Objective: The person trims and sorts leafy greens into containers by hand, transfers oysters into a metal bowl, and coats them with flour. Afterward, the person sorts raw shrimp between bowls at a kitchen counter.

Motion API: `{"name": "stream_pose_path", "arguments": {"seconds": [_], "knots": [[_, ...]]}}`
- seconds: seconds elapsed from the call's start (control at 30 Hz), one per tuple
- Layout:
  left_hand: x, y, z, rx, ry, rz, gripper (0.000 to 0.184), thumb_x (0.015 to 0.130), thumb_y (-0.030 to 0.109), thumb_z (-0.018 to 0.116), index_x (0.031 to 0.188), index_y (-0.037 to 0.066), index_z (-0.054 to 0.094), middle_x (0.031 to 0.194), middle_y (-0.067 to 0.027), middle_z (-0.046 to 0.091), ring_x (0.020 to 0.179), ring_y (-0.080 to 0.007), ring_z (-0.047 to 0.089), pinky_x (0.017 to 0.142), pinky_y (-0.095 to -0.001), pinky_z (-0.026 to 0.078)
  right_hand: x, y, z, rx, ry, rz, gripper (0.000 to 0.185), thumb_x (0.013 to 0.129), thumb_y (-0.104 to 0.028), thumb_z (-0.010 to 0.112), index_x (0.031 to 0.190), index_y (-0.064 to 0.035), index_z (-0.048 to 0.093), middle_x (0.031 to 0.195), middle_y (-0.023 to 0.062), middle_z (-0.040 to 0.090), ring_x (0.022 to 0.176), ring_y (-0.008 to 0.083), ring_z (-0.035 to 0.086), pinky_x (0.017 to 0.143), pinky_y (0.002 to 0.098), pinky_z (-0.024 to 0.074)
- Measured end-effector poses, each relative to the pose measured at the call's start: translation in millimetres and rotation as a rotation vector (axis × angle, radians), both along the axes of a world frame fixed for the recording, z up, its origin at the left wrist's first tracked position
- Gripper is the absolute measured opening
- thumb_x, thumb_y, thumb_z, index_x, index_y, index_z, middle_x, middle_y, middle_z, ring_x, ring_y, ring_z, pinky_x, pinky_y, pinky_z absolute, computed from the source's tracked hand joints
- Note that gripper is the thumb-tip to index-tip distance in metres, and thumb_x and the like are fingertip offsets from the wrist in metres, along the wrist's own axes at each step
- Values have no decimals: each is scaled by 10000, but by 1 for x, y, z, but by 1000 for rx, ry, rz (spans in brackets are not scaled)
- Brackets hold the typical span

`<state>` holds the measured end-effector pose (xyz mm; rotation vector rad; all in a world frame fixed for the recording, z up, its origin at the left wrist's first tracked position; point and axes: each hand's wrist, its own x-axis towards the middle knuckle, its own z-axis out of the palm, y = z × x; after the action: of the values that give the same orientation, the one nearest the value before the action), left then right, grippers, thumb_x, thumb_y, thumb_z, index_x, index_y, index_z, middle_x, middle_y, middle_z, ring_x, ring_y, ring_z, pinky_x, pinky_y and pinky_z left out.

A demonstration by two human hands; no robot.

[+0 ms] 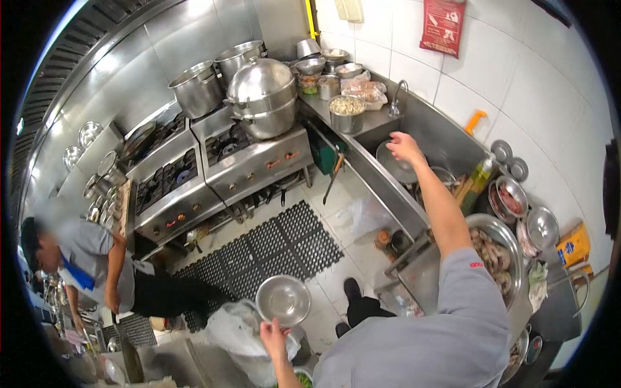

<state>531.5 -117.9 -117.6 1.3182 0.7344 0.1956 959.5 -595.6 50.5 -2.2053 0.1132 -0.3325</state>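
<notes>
My left hand (275, 335) grips the near rim of an empty steel bowl (283, 300), held over the floor beside a plastic bag (242, 336). My right arm stretches forward over the sink (427, 139). At its end my right hand (406, 149) is above a round, shiny vessel (394, 161) in the basin. The fingers of that hand are bent, and whether they hold anything is too small to tell. The tap (396, 97) rises just behind it, and a steel pot of pale chopped food (347, 114) stands on the counter to its left.
Large pots and a domed steamer (261, 97) stand on the stove (252, 171). A person (97, 258) works at the far left. A large bowl of shrimp (495, 258), an oil bottle (477, 184) and smaller bowls line the right counter. A black mat (259, 246) covers some floor.
</notes>
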Motion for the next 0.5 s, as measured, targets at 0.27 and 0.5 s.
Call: {"name": "stream_pose_path", "arguments": {"seconds": [0.27, 0.5], "knots": [[115, 6, -7, 416, 369, 18, 255, 941, 201, 570, 1083, -6, 616, 758, -52, 602, 699, -167, 531, 659, -335, 450, 204, -111, -58, 429, 106, -441, 479, 860, -335, 647, 1200, -4, 590, 974, 111, 659, 598, 161, 605, 491, 303, 519], [215, 37, -37, 563, 332, -162, 186, 927, 233, 558, 951, 57, 612, 660, 24, 470, 593, -92, 416, 531, -287, 367, 324, -135, -58, 706, 199, -176, 459, 918, -462, 563, 1089, -38, 612, 1050, 102, 631, 781, 180, 641, 657, 290, 516]]}}
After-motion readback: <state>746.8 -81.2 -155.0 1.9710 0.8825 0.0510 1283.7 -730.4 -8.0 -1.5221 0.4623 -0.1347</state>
